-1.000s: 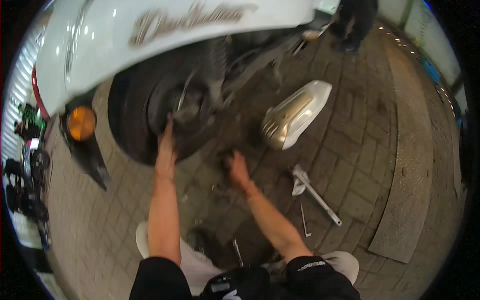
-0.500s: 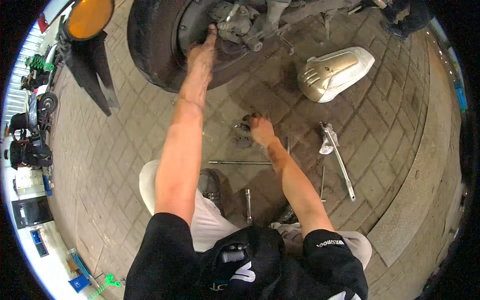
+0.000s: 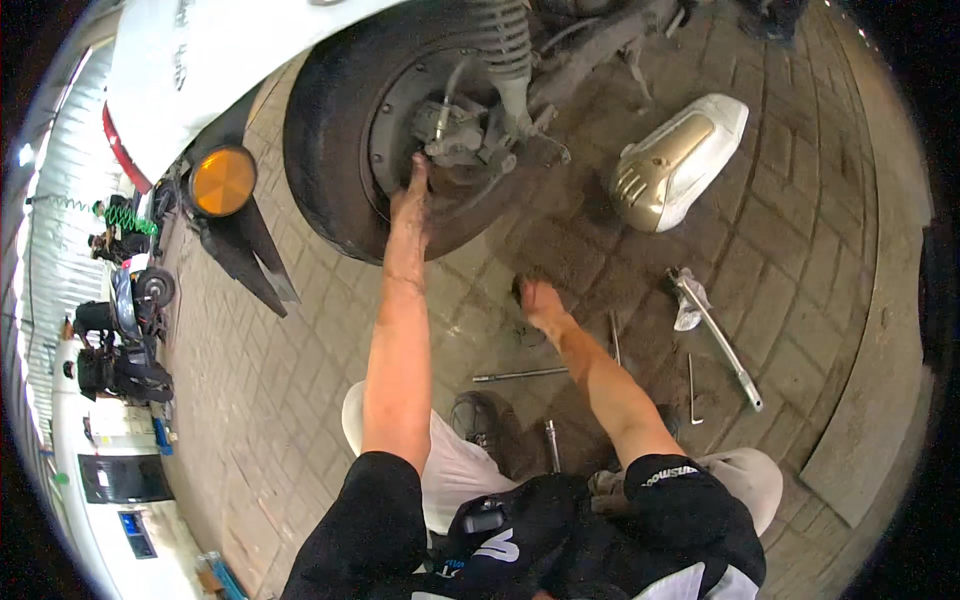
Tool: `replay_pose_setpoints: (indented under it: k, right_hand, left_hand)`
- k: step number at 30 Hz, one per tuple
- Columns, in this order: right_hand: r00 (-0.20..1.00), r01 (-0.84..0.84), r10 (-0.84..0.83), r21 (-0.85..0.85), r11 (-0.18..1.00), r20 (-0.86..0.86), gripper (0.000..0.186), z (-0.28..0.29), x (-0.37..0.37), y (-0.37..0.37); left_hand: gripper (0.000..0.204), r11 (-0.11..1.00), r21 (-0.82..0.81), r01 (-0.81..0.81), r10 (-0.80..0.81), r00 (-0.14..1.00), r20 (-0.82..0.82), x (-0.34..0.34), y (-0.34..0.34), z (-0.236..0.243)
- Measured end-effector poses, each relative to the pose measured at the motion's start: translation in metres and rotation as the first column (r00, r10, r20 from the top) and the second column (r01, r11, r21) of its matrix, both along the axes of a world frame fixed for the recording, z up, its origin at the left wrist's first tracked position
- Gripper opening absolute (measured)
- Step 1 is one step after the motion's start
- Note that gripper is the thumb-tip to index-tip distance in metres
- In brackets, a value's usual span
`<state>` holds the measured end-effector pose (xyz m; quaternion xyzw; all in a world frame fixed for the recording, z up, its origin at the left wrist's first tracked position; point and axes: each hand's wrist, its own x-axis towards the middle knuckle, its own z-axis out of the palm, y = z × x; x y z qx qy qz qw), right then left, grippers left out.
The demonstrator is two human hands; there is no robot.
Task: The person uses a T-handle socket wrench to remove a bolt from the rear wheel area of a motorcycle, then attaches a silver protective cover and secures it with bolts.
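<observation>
Head view, hands (image 3: 410, 200) near wheel (image 3: 398, 125), plastic bag (image 3: 687, 318)

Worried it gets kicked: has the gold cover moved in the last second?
No: the gold cover keeps its spot on the paving beyond the long silver bar.

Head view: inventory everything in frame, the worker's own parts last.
body panel: 1, white, upper left
tyre: 1, black, top centre
caliper: 1, grey, at the wheel's hub
coil spring: 1, grey, above right of caliper
reflector: 1, orange, left of tyre
flap: 1, black, below reflector
cover: 1, gold and white, right
long-handled tool: 1, silver, below cover
plastic: 1, clear, at that tool's head
L-shaped key: 1, silver, left of that tool
short tool: 1, silver, lower centre
coiled hose: 1, green, far left
floor strip: 1, grey, right
left grip: 1, bare, just below caliper
right grip: 1, bare, over paving, contents unclear
</observation>
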<state>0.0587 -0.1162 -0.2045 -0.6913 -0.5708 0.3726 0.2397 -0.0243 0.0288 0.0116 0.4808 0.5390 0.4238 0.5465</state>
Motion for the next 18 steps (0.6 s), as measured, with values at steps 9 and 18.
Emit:
replay_pose_setpoints:
  k: [9,18]
  right_hand:
    - [0.693,0.581,-0.252,0.317,0.749,-0.675,0.027,0.119,0.044,0.034]
    - [0.66,0.737,-0.251,0.546,0.399,-0.708,0.028,0.157,0.031,0.063]
  left_hand:
    - [0.064,0.988,0.0,0.152,-0.151,0.987,0.053,0.016,0.026,-0.019]
    - [0.059,0.91,0.23,0.346,-0.398,0.884,0.244,0.038,0.014,-0.007]
